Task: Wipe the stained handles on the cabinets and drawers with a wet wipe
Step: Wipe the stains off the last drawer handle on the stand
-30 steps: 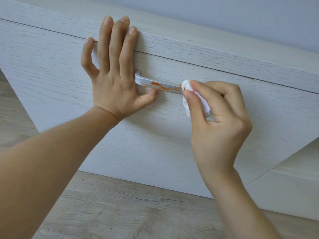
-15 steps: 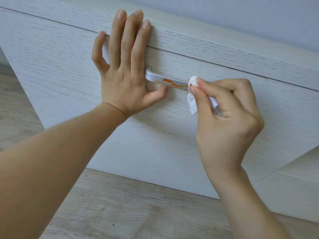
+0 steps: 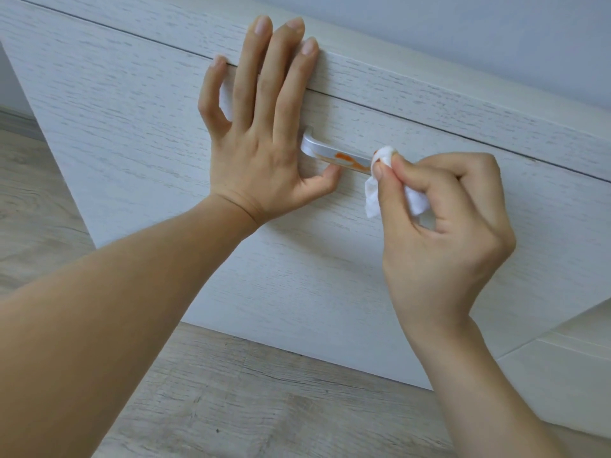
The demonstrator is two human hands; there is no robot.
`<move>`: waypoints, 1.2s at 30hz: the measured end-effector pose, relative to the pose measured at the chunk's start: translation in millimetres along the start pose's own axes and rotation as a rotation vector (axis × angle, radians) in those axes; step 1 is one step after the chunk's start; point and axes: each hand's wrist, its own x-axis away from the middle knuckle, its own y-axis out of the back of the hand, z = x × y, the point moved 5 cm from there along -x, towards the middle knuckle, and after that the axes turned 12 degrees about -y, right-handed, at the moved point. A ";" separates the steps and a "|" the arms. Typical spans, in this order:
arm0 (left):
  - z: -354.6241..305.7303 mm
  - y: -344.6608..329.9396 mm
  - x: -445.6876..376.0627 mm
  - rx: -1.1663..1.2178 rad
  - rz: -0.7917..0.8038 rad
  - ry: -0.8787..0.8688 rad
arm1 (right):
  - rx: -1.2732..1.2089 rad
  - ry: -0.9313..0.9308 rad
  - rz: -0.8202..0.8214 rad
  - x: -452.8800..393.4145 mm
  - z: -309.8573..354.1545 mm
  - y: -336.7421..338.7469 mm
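Orange-smeared silver handle (image 3: pixel 334 153); right hand (image 3: pixel 443 233) pinches crumpled wipe (image 3: pixel 383 160), left hand (image 3: pixel 261 140) flat.

A domestic room is showing here. Whitewashed wood-grain furniture (image 3: pixel 132 127) with a metal bar handle (image 3: pixel 334 155) is standing on pale plank-pattern flooring (image 3: pixel 231 391). A plain painted wall (image 3: pixel 463 44) is rising at the far side.

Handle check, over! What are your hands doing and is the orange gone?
Left hand flat on drawer front, bracing. Right hand pinching wet wipe against handle. Orange stain not gone. Nothing in the way.
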 end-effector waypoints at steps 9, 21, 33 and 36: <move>-1.3 0.8 -0.3 0.012 -0.004 0.002 | -0.011 0.026 0.030 -1.9 1.0 5.5; -1.0 -0.3 0.7 0.011 -0.009 0.003 | 0.013 0.047 0.026 1.1 1.2 -4.0; -0.7 -1.1 1.2 0.026 -0.017 0.006 | 0.012 0.065 0.041 1.2 1.2 0.0; -0.9 -0.9 1.6 0.029 -0.020 0.011 | 0.028 0.062 0.040 -1.1 1.8 -7.1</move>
